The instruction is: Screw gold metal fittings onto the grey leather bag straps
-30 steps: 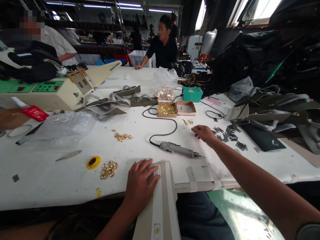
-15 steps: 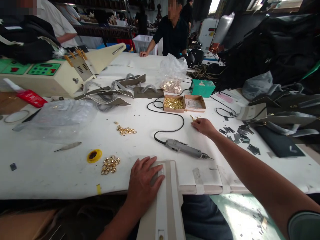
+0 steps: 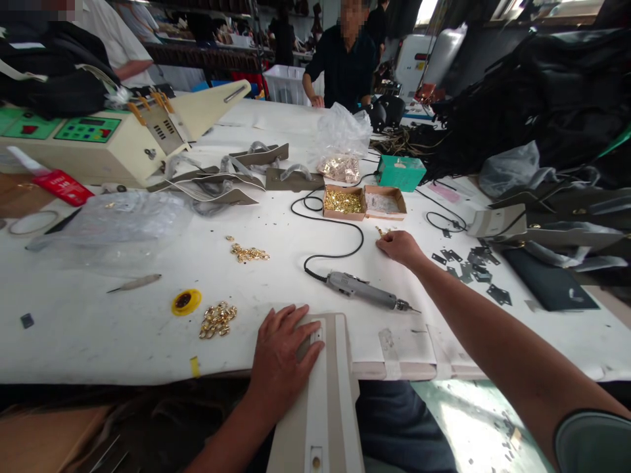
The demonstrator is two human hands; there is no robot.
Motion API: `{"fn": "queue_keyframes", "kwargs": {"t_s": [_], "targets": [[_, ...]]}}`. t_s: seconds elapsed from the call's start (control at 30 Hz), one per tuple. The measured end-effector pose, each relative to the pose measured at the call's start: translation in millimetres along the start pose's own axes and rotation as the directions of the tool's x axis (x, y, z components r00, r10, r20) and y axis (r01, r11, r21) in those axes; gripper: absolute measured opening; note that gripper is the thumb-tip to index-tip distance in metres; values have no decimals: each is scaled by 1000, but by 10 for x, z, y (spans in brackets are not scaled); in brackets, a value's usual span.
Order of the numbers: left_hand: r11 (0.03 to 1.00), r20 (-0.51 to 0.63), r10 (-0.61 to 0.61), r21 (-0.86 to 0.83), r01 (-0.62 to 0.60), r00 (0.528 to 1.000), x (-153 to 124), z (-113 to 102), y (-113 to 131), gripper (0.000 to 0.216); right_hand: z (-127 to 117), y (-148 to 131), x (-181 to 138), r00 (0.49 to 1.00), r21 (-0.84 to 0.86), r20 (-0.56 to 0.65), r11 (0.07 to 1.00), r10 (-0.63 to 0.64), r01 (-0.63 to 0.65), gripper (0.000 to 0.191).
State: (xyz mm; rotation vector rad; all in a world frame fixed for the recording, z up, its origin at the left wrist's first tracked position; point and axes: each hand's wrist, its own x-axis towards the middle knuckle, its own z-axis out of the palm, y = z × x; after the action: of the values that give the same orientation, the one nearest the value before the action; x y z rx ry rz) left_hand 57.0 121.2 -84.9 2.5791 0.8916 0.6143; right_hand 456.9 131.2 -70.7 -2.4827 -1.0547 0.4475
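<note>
My left hand (image 3: 283,351) lies with fingers spread on a long beige panel (image 3: 340,387) with a pale strip along it, which juts over the table's front edge. Farther out, my right hand (image 3: 400,247) is down on the table with its fingertips pinched together. Small gold pieces (image 3: 380,231) show just beyond those fingertips; what is between them is hidden. Between my hands lies a grey electric screwdriver (image 3: 362,291) on a black cord. Left of my left hand are a pile of gold rings (image 3: 217,320) and a yellow round container (image 3: 186,302).
Two open boxes stand ahead, one of gold hardware (image 3: 344,201), one of pale bits (image 3: 384,202), near a green box (image 3: 401,173). Dark metal plates (image 3: 476,263) are scattered right. An awl (image 3: 134,283) lies left. A cream machine (image 3: 113,144) stands back left. A person (image 3: 340,66) is across the table.
The person across the table has drawn an arm in closer to the body. My own hands have hardly moved; the view has shifted slightly.
</note>
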Motion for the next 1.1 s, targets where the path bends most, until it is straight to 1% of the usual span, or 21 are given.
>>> {"fn": "queue_keyframes", "kwargs": {"t_s": [0.27, 0.47, 0.57, 0.7, 0.9, 1.1], "targets": [[1000, -1, 4, 7, -4, 1000, 1, 6, -2, 26, -54, -13, -26, 998, -47, 40, 998, -48, 49, 26], [1000, 11, 1, 6, -1, 1000, 1, 7, -2, 26, -34, 19, -67, 997, -60, -7, 995, -80, 80, 23], [1000, 6, -5, 3, 5, 1000, 4, -4, 7, 26, -14, 59, -63, 997, -48, -29, 996, -70, 69, 20], [1000, 6, -8, -2, 8, 1000, 9, -15, 22, 25, 6, 96, -55, 998, -33, -49, 998, -46, 44, 20], [1000, 0, -5, 1, 5, 1000, 11, -13, 25, 26, 27, 66, -48, 997, -64, -68, 998, -23, 19, 22], [1000, 1, -7, 1, 7, 1000, 10, -19, 26, 25, 20, 46, -20, 998, -81, -55, 997, -7, 2, 25]]}}
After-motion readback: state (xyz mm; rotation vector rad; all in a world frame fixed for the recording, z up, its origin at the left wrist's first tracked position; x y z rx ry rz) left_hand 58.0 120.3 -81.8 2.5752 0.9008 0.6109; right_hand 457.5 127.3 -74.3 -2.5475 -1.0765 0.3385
